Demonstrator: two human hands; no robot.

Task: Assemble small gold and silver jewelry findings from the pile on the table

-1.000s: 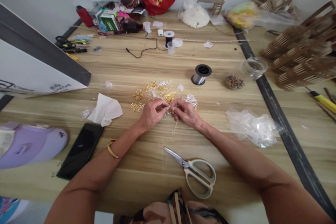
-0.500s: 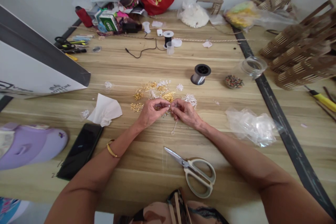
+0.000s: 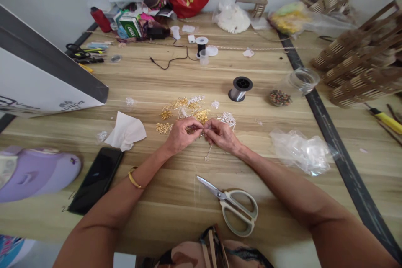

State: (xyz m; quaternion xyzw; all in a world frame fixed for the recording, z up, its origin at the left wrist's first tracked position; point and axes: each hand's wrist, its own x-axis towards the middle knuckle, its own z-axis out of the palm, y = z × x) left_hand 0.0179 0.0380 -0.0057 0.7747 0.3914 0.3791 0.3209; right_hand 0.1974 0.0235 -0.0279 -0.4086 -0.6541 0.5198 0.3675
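My left hand [image 3: 184, 135] and my right hand [image 3: 221, 135] meet fingertip to fingertip over the middle of the table, both pinched closed. From under my right fingers hangs a short thin chain [image 3: 210, 150] with a ring at its lower end. Whatever sits between my left thumb and forefinger is too small to name. Just beyond the hands lie small heaps of gold findings [image 3: 201, 115] and silver pins [image 3: 228, 119]. To the left of them is a pile of gold rings [image 3: 163, 128]. Scissors with pale handles [image 3: 237, 207] rest nearer my body, blades pointing away to the left.
A wire spool [image 3: 240, 88] and a tipped glass jar of beads [image 3: 295, 83] stand to the right. Clear plastic bags [image 3: 301, 150] lie below the jar. On the left are a phone [image 3: 96, 180], a white paper [image 3: 125, 131] and a large box [image 3: 47, 79].
Both hands stay in nearly the same place. The fingertips have shifted slightly, and the small bright bit seen between them before is now hidden.
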